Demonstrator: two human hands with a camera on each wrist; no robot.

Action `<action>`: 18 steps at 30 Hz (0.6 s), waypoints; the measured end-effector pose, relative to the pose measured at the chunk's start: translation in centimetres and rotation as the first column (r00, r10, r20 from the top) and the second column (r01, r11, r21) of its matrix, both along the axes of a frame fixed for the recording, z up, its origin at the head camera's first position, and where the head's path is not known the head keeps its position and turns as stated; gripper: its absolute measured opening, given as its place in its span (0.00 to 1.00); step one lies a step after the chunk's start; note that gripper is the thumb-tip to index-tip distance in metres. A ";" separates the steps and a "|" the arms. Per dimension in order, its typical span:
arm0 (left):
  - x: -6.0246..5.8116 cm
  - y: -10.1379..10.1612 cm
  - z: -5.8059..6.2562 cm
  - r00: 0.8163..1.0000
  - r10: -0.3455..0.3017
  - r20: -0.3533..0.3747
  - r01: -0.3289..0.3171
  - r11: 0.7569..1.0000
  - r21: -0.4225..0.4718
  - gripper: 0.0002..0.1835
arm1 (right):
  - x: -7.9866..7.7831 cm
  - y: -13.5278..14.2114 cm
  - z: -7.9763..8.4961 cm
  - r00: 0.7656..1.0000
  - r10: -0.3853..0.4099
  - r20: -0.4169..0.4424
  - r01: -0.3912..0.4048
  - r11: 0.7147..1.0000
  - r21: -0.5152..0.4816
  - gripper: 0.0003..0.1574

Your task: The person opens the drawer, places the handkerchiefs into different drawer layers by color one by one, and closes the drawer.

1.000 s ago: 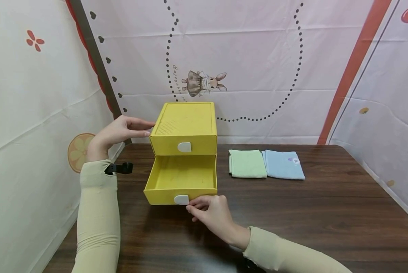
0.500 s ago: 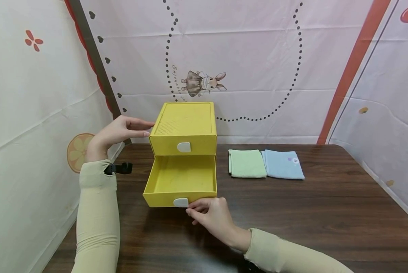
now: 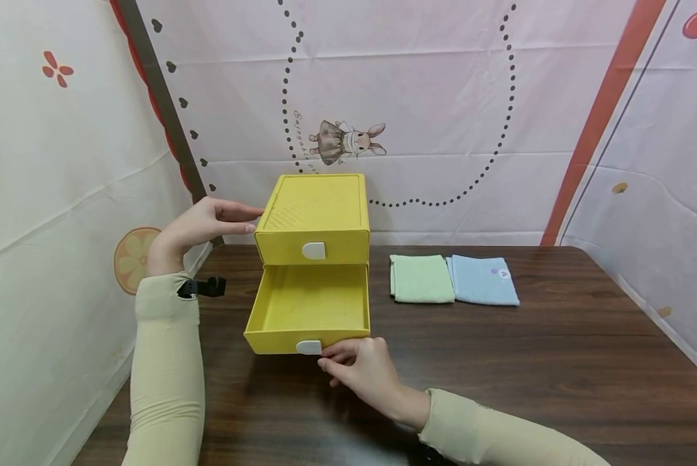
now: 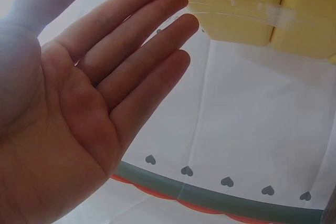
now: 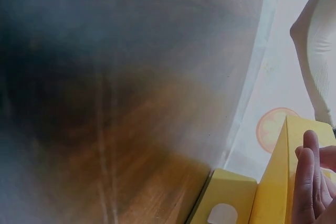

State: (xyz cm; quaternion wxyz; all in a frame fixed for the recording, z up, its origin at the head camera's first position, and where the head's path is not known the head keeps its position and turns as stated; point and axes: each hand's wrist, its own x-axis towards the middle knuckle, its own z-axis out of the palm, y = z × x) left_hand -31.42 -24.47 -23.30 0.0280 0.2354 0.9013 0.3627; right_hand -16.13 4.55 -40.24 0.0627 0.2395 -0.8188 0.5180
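A yellow two-drawer storage box (image 3: 319, 200) stands on the dark wooden table in the head view. Its upper drawer (image 3: 284, 247) is closed, and the lower drawer (image 3: 307, 307) is pulled out with a bare inside. At the right end of the lower drawer's white handle (image 3: 309, 347), my right hand (image 3: 365, 372) pinches with thumb and fingers. The right wrist view catches these fingers (image 5: 311, 182) beside the yellow drawer front. My left hand (image 3: 199, 223) rests its fingertips against the box's upper left side. Straight fingers (image 4: 142, 40) show in the left wrist view.
To the right of the box lie a folded green cloth (image 3: 422, 279) and a folded blue cloth (image 3: 484, 279), side by side. Printed curtains (image 3: 441, 116) hang behind and at both sides of the table (image 3: 529, 362).
The lower drawer has come slightly farther out toward me along with my right hand, then stayed put over the last half second. My left hand keeps its place on the box.
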 end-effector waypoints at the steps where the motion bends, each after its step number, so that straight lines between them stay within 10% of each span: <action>1: 0.3 0.1 0.2 1.000 0.000 -0.001 0.000 1.000 -0.002 0.25 | 0.0 0.0 0.0 1.000 0.001 -0.001 -0.001 1.000 0.003 0.07; 18: -0.8 -0.4 -0.5 1.000 0.014 0.009 -0.014 1.000 0.006 0.26 | 0.1 1.6 0.2 0.998 0.021 -0.064 -0.013 0.992 0.123 0.04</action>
